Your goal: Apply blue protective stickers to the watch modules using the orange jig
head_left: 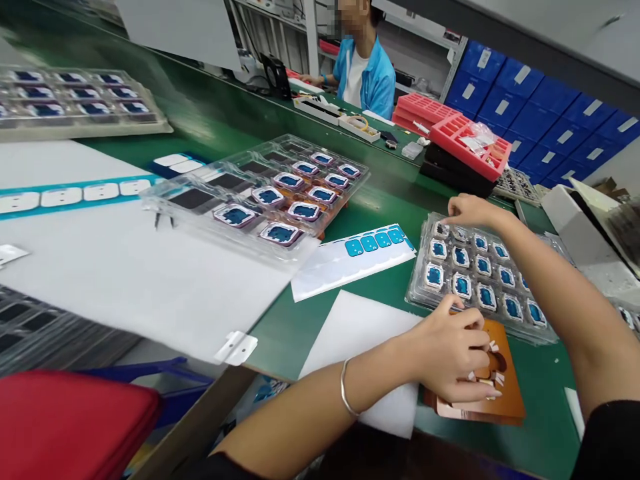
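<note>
Head view: The left hand (450, 357) rested on the orange jig (505, 393), fingers curled and pressed together over small white tabs; whether it pinched one could not be told. The right hand (467, 212) reached to the far corner of the parts tray (480, 273), fingertips closed on a part there.

A part in that corner was best lifted straight up, clear of its neighbours, with the tray kept flat.

Nearby lay a second tray (270, 193), a label strip (373, 243) and white sheets (350, 327). A co-worker (363, 70) sat beyond; red trays (465, 143) stood well apart. Nothing blocked either hand.
</note>
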